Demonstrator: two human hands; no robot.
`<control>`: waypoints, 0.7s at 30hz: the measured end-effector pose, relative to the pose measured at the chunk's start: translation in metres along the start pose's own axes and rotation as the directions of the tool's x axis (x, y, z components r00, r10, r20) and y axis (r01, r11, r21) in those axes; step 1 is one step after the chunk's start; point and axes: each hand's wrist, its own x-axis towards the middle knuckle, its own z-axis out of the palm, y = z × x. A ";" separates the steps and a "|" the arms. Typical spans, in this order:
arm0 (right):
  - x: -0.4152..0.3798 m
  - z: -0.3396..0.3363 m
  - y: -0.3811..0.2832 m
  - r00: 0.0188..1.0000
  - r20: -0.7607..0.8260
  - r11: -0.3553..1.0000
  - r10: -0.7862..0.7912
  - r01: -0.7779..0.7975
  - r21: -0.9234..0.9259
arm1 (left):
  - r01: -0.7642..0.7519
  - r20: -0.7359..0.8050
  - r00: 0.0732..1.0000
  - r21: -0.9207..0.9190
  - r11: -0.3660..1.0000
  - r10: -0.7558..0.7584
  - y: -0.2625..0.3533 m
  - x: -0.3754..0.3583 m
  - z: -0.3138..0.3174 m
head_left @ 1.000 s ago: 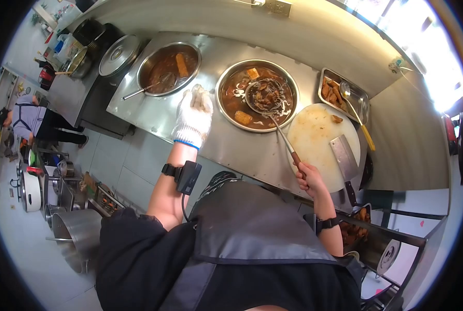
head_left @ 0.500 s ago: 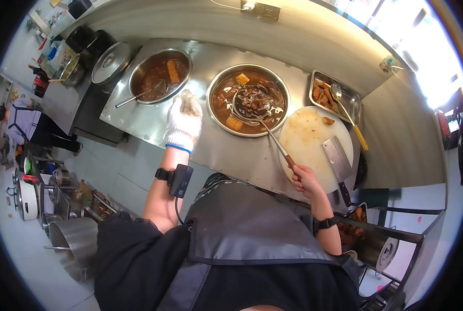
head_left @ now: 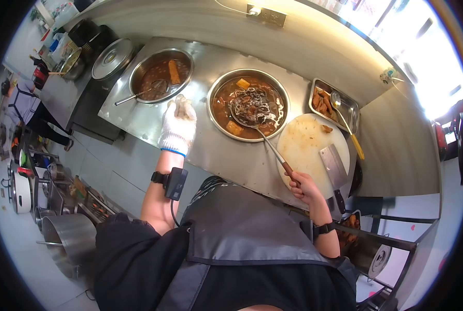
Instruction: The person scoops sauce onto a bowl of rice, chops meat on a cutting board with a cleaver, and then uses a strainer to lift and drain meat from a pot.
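My right hand (head_left: 305, 187) is wrapped round the wooden grip of a long-handled ladle (head_left: 271, 146). The ladle's wide round head lies in a steel pot (head_left: 211, 115) of brown broth, with dark pieces over it and yellow-brown chunks floating around. On my left hand (head_left: 179, 124) is a white knit glove with a thin clear one over its fingers. Those fingers are curled in, and nothing shows in them. This hand hovers between that pot and a second steel pot (head_left: 191, 72), which holds brown liquid, a long golden-brown piece (head_left: 173, 71) and a skimmer (head_left: 133, 97).
Right of the broth pot, a cleaver (head_left: 334, 167) lies on a round white cutting board (head_left: 299, 135). Behind it stands a steel tray (head_left: 354, 110) with brown pieces and a yellow-handled spoon (head_left: 357, 145). A lidded pot (head_left: 111, 59) is at left; another person (head_left: 39, 116) stands beyond.
The ladle's head has shifted slightly left in the broth, and pale streaks show more on the surface. My left hand has drawn back a little. The view has tilted slightly.
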 end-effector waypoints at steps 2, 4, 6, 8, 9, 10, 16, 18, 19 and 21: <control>-0.002 0.001 -0.001 1.000 -0.002 1.000 0.013 -0.013 0.011 | -0.005 -0.018 1.000 -0.019 1.000 0.004 0.002 -0.003 0.001; -0.003 0.004 -0.001 0.999 0.031 0.997 0.036 -0.038 0.072 | -0.017 -0.032 0.999 -0.018 1.000 0.016 0.002 -0.003 0.000; -0.001 0.003 0.001 0.997 0.060 0.995 0.043 -0.048 0.089 | -0.027 -0.045 0.999 -0.015 1.000 0.026 0.001 -0.004 0.000; -0.001 0.006 0.002 0.995 0.090 0.992 0.050 -0.060 0.108 | -0.025 -0.070 0.997 -0.013 1.000 0.024 0.000 -0.006 0.001; -0.002 0.011 0.002 0.997 0.073 0.997 0.029 -0.034 0.066 | -0.024 -0.069 0.997 -0.014 1.000 0.023 0.000 -0.005 0.001; -0.003 0.015 0.003 0.998 0.057 1.000 0.007 -0.008 0.023 | -0.018 -0.060 0.998 -0.014 1.000 0.017 0.000 -0.005 0.000; 0.000 0.028 0.007 0.992 -0.025 0.983 -0.120 0.115 -0.145 | -0.018 -0.070 0.997 -0.010 1.000 0.017 0.000 -0.008 0.002; 0.000 0.028 0.006 0.990 -0.040 0.979 -0.134 0.126 -0.160 | -0.022 -0.080 0.997 -0.030 0.999 0.019 0.002 -0.006 -0.001; 0.000 0.028 0.006 0.988 -0.056 0.976 -0.147 0.135 -0.173 | -0.024 -0.081 0.997 -0.036 0.999 0.021 0.002 -0.006 -0.003; 0.006 0.027 0.009 0.981 -0.082 0.962 -0.174 0.152 -0.228 | -0.029 -0.082 0.996 -0.045 0.999 0.026 0.003 -0.007 -0.004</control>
